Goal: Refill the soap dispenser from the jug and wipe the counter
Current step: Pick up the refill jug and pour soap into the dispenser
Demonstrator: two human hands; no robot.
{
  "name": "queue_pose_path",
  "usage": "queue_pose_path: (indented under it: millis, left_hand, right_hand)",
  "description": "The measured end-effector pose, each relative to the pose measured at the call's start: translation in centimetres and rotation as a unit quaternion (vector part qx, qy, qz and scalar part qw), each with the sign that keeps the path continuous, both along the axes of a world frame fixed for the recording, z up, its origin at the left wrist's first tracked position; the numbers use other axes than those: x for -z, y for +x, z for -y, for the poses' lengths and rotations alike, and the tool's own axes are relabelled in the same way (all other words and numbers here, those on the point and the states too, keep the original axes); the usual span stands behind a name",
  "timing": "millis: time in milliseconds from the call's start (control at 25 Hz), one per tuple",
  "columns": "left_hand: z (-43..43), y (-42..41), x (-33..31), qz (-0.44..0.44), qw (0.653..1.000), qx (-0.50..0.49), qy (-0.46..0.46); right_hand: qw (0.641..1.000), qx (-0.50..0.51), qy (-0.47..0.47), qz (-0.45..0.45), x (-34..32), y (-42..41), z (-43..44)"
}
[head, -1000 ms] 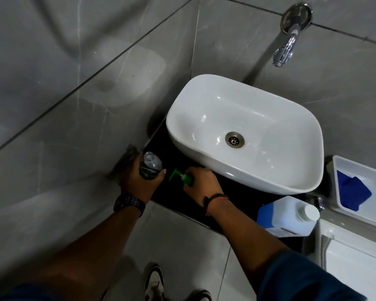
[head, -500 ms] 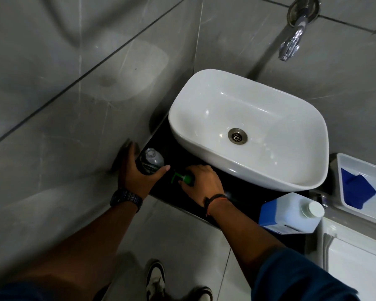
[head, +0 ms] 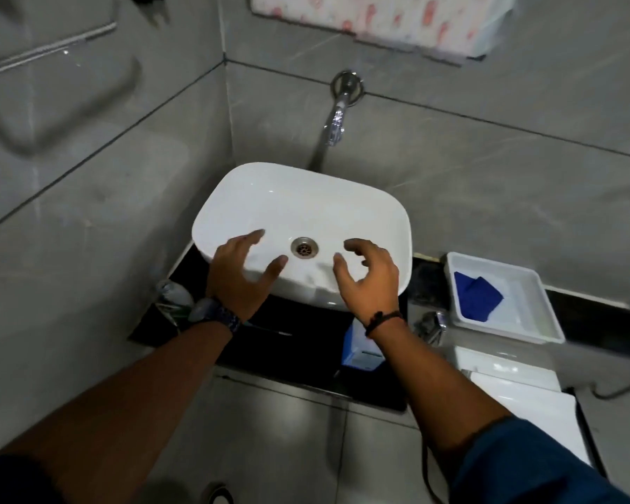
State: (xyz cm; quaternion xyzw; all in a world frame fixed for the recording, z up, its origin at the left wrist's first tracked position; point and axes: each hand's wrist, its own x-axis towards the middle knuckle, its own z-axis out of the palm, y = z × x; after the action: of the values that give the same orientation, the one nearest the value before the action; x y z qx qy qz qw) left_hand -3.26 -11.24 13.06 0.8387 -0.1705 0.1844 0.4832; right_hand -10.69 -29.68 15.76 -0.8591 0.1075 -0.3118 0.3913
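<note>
The soap dispenser [head: 173, 298] stands at the far left end of the black counter [head: 299, 343], close to the grey tiled side wall [head: 88, 212]; it is a clear bottle, partly hidden behind the wristwatch [head: 215, 314]. It sits at about seven o'clock from the left hand [head: 242, 272], clear of the fingers and untouched. That hand hovers over the near rim of the white basin [head: 306, 198], fingers spread and loose, holding nothing. The drain [head: 304, 247] lies between the two hands.

The right hand [head: 370, 276] hangs at the drain's three o'clock, fingers half curled and empty, a dark cord bracelet [head: 381, 321] on the wrist. The jug [head: 360, 349], white with a blue label, rests on the counter at roughly six o'clock from this hand, mostly hidden under the forearm; no finger touches it.

At twelve o'clock from the basin a chrome tap [head: 337, 121] juts from the back wall. At the basin's three o'clock a white tray [head: 524, 321] holds a folded blue cloth [head: 475, 296]. Below the counter edge lies grey floor tile, and a patterned fabric hangs at the top of the wall.
</note>
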Motion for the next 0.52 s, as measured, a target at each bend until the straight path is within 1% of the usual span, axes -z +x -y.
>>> queue_pose_path:
  millis: [80,160,280,400,520]
  left_hand:
    - [4.2,-1.9,-0.8,-0.011,0.999,0.042,-0.009]
    - [7.4,-3.6,-0.9,-0.053,0.996,0.076,-0.015]
    - [10.2,-5.4,0.2,-0.096,0.985,0.144,0.027]
    - [11.4,-6.8,1.1,-0.075,0.967,0.228,0.089]
    - [11.8,-7.7,1.8,-0.078,0.950,0.275,0.128]
  right_hand:
    - [0.999,0.022,0.022,-0.025,0.4,-2.9,3.8]
    - [0.997,0.019,0.030,-0.065,1.6,-5.7,6.4]
    - [0.988,-0.007,0.071,-0.139,3.8,-8.7,8.3]
    - [0.973,-0.046,0.088,-0.210,6.0,-9.8,8.9]
    - [0.963,-0.091,0.084,-0.239,7.4,-9.4,8.6]
